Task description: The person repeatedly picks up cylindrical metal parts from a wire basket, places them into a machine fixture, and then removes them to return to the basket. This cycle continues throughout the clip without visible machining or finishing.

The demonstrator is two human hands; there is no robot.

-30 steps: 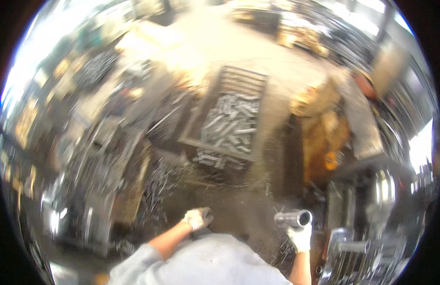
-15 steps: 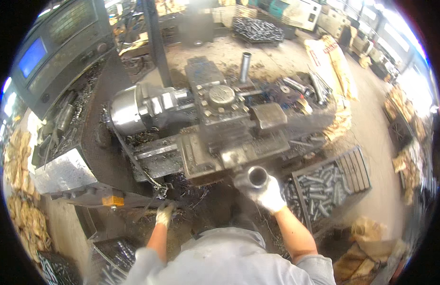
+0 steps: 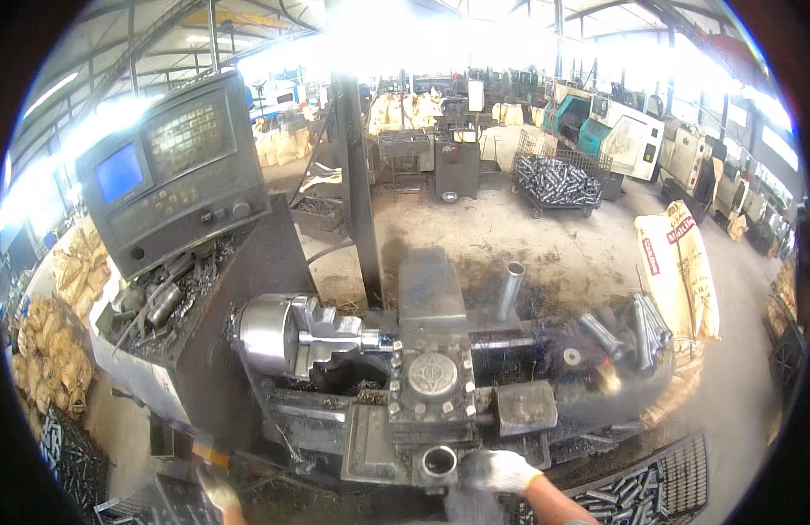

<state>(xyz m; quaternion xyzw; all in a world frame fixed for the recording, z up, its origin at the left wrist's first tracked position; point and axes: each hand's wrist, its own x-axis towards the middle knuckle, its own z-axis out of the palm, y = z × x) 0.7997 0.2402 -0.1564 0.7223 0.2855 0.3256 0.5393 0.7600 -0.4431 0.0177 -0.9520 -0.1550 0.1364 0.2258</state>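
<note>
At the lower edge, my right hand [image 3: 503, 472] in a white glove with greyed fingers is beside an upright metal tube [image 3: 439, 461] at the front of the lathe carriage [image 3: 366, 446]. Blur smears its fingers, so whether they grip anything does not show. Low on the left is my gloved left hand [image 3: 219, 492], also blurred, near an orange block [image 3: 211, 455] on the machine's front. A shiny chuck [image 3: 269, 335] with stepped jaws has a metal workpiece [image 3: 366, 338] at its right, pointing toward the square tool post [image 3: 432, 376].
A control panel [image 3: 171, 166] with a blue screen rises at left. Another tube [image 3: 511, 291] stands behind the carriage; several metal parts [image 3: 647, 331] lie at the lathe's right end. A crate [image 3: 685, 472] of parts is at lower right, beyond it a tall sack [image 3: 680, 271].
The view has tilted up, so the lathe appears lower. The tube, earlier at my right hand's fingers, is now farther left against the carriage, with the hand on its right.
</note>
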